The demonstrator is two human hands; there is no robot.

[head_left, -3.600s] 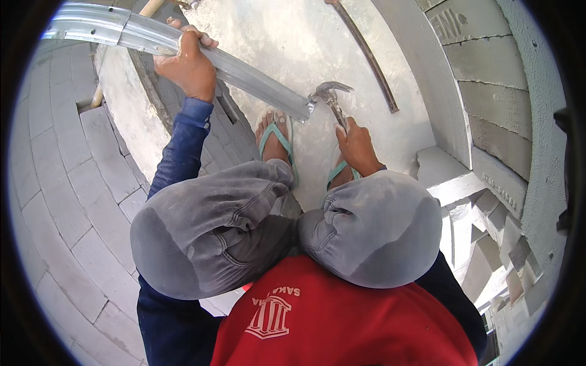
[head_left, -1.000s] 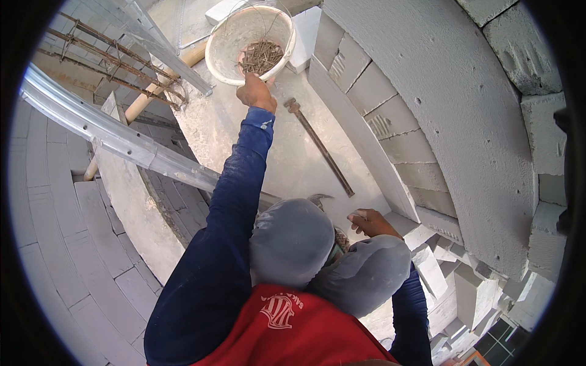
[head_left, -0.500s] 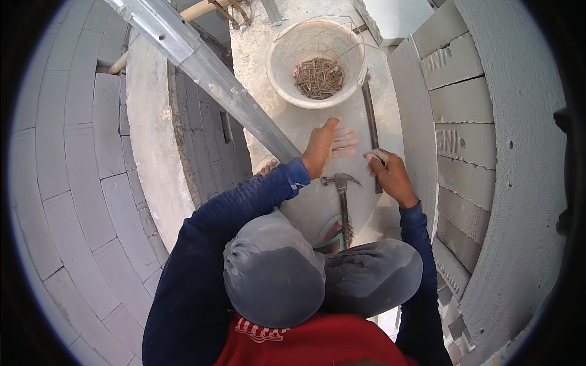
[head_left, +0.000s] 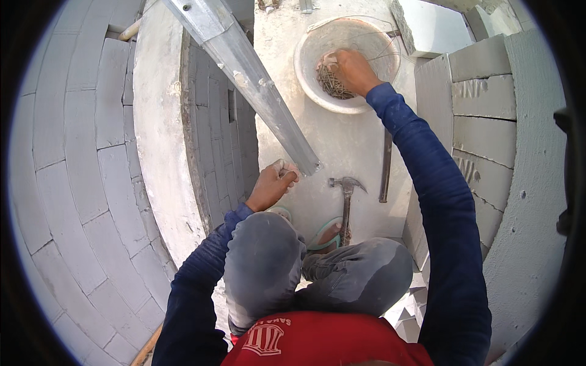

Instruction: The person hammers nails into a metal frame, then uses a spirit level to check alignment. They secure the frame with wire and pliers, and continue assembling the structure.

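My right hand (head_left: pixel 357 72) reaches down into a pale round bucket (head_left: pixel 303 76). Its curled fingers touch a pile of nails (head_left: pixel 332 86) at the bottom; whether any nail is between them is hidden. Lower and to the left, my left hand (head_left: pixel 274 185) is closed with curled fingers beside the lower end of a metal post (head_left: pixel 262 91). What it holds, if anything, I cannot make out. A claw hammer (head_left: pixel 347 190) stands head up in front of my knees, its handle running down by my sandalled foot (head_left: pixel 329 235).
A dark flat bar (head_left: pixel 386 168) lies right of the hammer. Stacked grey blocks (head_left: pixel 483 96) line the right side, with a loose block (head_left: pixel 430 27) behind the bucket. At left, a concrete ledge (head_left: pixel 162 116) borders a drop beside a block wall (head_left: pixel 79 152).
My right hand has gone from beside the bar up into the bucket. My left hand has drawn back toward my knee, and its spread fingers have curled closed. The view has shifted.
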